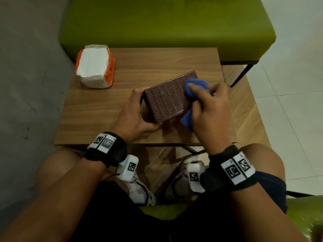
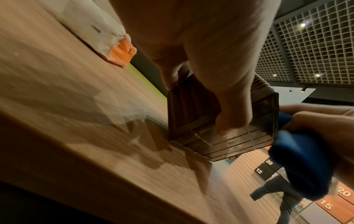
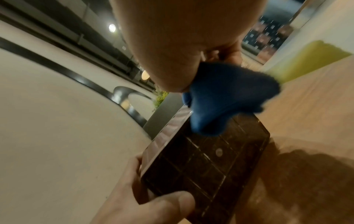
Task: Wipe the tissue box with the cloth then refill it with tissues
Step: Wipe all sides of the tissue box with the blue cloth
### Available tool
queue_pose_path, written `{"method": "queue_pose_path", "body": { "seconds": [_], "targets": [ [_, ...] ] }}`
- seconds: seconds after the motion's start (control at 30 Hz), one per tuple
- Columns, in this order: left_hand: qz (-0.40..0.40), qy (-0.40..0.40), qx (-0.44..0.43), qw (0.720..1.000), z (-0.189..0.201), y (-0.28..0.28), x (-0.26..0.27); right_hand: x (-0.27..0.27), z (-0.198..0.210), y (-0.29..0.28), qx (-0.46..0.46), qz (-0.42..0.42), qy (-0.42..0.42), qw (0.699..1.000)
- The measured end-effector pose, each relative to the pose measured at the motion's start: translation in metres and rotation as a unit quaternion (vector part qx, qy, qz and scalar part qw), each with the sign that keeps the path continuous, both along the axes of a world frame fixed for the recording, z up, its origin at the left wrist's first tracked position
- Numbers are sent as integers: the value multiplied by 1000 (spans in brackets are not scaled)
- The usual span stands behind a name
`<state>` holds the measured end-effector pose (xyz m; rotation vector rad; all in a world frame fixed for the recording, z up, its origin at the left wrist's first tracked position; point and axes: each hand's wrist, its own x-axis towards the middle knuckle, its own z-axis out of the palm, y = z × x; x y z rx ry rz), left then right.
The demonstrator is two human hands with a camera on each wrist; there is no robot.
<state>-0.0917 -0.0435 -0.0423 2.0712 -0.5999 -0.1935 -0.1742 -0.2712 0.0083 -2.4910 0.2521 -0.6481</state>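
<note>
Wood-grain table (image 1: 108,109) fills the middle of the head view, set against a green upholstered bench (image 1: 167,23), with grey floor to one side and pale tiles to the other.

On that table the left hand (image 1: 132,117) grips the near end of the tissue box (image 1: 167,98): thumb curled along the side nearest the person, fingers wrapped over the far end, so the dark brown woven-patterned box stands tilted up on an edge with a broad ribbed face turned toward the camera. From the left wrist camera the thumb (image 2: 231,112) lies across a corner of the box (image 2: 193,112), and a smooth panel with grid lines shows at its lower end.

The right hand (image 1: 211,110) is closed around a bunched blue cloth (image 1: 195,86), fingers curled over it, and presses it against the far right end of the box. More of the cloth hangs below the palm, beside the box's near right corner. In the right wrist camera the cloth (image 3: 228,97) bulges from under the hand and touches the dark gridded panel of the box (image 3: 206,163).

Well apart, at the far left corner of the table, sits an opened orange-and-white pack of tissues (image 1: 95,65), white sheets showing at the top. Below the table edge are the person's knees and pale sneakers (image 1: 139,187).
</note>
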Motion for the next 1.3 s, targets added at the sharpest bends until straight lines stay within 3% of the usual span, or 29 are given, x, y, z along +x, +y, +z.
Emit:
{"method": "queue_pose_path", "body": {
  "seconds": [0.07, 0.23, 0.3, 0.4, 0.47, 0.63, 0.7, 0.83, 1.03, 1.13, 1.3],
  "targets": [
    [6, 1, 2, 1000, 0, -3, 0, 0, 1, 3, -4, -27, -1, 1000],
    [20, 18, -32, 999, 1, -2, -2, -27, -1, 57, -71, 180, 44, 980],
    [23, 11, -25, 999, 0, 0, -2, -24, -3, 38, -41, 144, 37, 988],
    [25, -3, -11, 1000, -3, -1, -1, -15, -3, 5, 9, 23, 9, 1000],
    [22, -8, -13, 1000, -3, -4, 1, -14, 0, 12, 2, 13, 16, 1000],
    [18, 6, -42, 999, -2, -6, 1, -30, 0, 52, -40, 211, 58, 975],
    [28, 2, -42, 999, -2, -5, 1, -26, -4, 33, -17, 174, 50, 983],
    [32, -21, -30, 999, 1, -4, 4, -20, -8, -11, 74, 20, -4, 997],
    [32, -29, -44, 998, -13, -5, 2, -24, -3, -17, 215, 35, -25, 976],
    [21, -40, -68, 997, -14, -4, 1, -22, -8, -23, 294, 11, 26, 956],
    [-6, -64, -83, 994, -16, -5, 6, -28, -11, -21, 394, 65, 61, 915]
  ]
}}
